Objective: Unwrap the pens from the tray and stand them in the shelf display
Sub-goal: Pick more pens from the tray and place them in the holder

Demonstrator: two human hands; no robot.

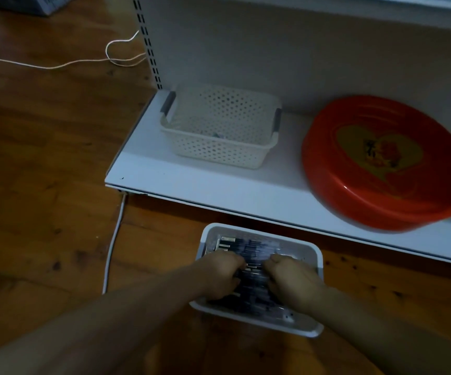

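Observation:
A white tray (313,255) lies on the wooden floor in front of the shelf, filled with several dark pens (254,249) in clear wrapping. My left hand (220,277) and my right hand (292,282) are both inside the tray, fingers curled down into the wrapped pens, a small gap between them. The blurred view hides exactly what each finger grips. A cream perforated basket (219,131) with grey handles stands on the white bottom shelf (192,182), with something small and dark at its bottom.
A red round dish (387,163) with a yellow heart picture sits on the shelf to the right of the basket. A white cable (113,250) runs down the floor left of the tray, and a thin cord (56,66) loops across the floor at the upper left.

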